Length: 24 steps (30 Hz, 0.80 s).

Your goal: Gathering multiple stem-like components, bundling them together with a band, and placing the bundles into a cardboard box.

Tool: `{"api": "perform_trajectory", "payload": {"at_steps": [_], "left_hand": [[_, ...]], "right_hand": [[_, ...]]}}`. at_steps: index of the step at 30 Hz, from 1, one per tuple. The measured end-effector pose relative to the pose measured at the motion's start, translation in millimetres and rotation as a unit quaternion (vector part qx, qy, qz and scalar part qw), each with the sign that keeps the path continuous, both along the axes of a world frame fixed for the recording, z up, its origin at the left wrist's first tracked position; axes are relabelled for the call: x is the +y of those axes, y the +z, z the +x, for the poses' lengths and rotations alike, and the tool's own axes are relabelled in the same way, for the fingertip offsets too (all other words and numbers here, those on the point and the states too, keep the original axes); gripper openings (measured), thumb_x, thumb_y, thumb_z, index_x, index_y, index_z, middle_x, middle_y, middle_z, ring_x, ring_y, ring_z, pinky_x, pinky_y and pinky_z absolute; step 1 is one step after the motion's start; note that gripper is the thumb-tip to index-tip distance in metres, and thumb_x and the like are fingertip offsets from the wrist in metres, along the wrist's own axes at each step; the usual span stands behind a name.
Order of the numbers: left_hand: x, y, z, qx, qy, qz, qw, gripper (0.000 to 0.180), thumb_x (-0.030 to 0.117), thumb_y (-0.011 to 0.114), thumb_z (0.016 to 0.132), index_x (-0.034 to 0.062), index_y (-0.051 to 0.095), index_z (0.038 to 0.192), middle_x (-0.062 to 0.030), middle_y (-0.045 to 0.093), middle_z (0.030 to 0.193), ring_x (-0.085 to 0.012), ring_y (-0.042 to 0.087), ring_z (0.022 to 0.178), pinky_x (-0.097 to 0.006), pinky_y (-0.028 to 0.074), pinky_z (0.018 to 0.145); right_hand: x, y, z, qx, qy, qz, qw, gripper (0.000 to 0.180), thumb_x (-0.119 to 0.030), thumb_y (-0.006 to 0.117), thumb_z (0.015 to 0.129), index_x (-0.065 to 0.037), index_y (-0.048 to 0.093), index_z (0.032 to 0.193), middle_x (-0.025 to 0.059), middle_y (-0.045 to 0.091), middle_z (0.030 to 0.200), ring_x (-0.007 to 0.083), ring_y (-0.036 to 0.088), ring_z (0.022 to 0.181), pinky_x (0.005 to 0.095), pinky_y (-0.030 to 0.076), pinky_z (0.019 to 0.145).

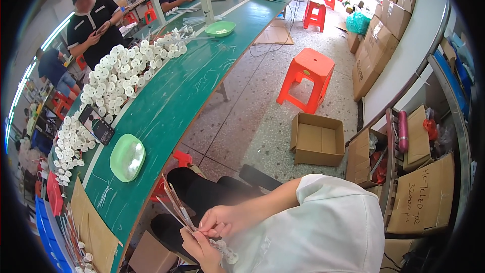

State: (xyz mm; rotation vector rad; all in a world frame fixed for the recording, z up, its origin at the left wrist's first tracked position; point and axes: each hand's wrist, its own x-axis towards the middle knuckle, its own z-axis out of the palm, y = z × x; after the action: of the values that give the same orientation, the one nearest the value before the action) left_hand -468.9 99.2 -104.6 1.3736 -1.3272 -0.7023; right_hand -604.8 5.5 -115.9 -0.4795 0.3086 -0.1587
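Single head-worn fisheye, looking down along green table (177, 91), near, rim seemingly blurred

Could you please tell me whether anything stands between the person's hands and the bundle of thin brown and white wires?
Nothing visible does: the left hand grips the bundle of thin brown and white wires directly, and the right hand is close against it, with nothing seen between.

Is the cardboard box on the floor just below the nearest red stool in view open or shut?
Open: nothing covers the top of the cardboard box, and its brown inner walls and bottom show.
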Motion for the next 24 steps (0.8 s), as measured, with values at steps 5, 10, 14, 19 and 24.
{"api": "perform_trajectory", "payload": {"at_steps": [5,10,14,19,24], "left_hand": [[4.7,-9.0,-8.7,0.081,0.071,-0.002,0.994,0.038,0.027,0.038,0.105,-0.0053,0.045,0.124,-0.0004,0.046,0.077,-0.0042,0.040,0.062,-0.019,0.030,0.051],[6.2,-7.3,3.4,0.099,0.039,0.038,0.994,0.043,0.027,0.036,0.105,-0.0047,0.040,0.134,0.0012,0.044,0.076,-0.0039,0.039,0.061,-0.019,0.030,0.050],[4.7,-16.8,-3.1,0.133,0.076,-0.004,0.988,0.042,0.028,0.036,0.105,-0.0040,0.041,0.131,0.0018,0.043,0.073,-0.0031,0.038,0.056,-0.019,0.028,0.046],[3.3,-4.5,1.1,0.143,0.037,0.032,0.988,0.036,0.030,0.038,0.104,-0.0022,0.046,0.119,0.0019,0.044,0.069,-0.0030,0.037,0.052,-0.020,0.028,0.044],[6.4,3.1,11.1,0.045,0.044,0.044,0.997,0.031,0.030,0.041,0.103,-0.0001,0.047,0.100,0.0024,0.045,0.061,-0.0034,0.038,0.049,-0.021,0.028,0.043]], "right_hand": [[18.6,-6.6,4.7,-0.008,-0.081,-0.093,0.992,0.014,-0.014,0.054,0.096,-0.003,0.063,0.093,0.0038,0.059,0.072,0.0035,0.042,0.046,0.0205,0.032,0.039],[-0.8,13.6,-1.1,-0.024,-0.445,-0.778,0.444,0.011,-0.008,0.065,0.084,-0.003,0.066,0.093,0.0076,0.064,0.084,0.0207,0.060,0.071,0.0312,0.052,0.062],[-11.8,14.9,1.3,-0.106,-0.370,-0.836,0.392,0.020,-0.007,0.067,0.070,0.000,0.064,0.088,0.0099,0.063,0.090,0.0251,0.060,0.072,0.0323,0.052,0.056],[-17.3,19.2,-0.8,-0.090,-0.273,-0.876,0.386,0.026,-0.008,0.065,0.066,0.003,0.061,0.090,0.0103,0.062,0.087,0.0241,0.061,0.071,0.0315,0.051,0.053],[-20.6,21.2,7.0,-0.044,-0.106,-0.883,0.455,0.022,-0.010,0.064,0.072,0.003,0.061,0.090,0.0117,0.062,0.083,0.0251,0.061,0.065,0.0326,0.051,0.053]]}}
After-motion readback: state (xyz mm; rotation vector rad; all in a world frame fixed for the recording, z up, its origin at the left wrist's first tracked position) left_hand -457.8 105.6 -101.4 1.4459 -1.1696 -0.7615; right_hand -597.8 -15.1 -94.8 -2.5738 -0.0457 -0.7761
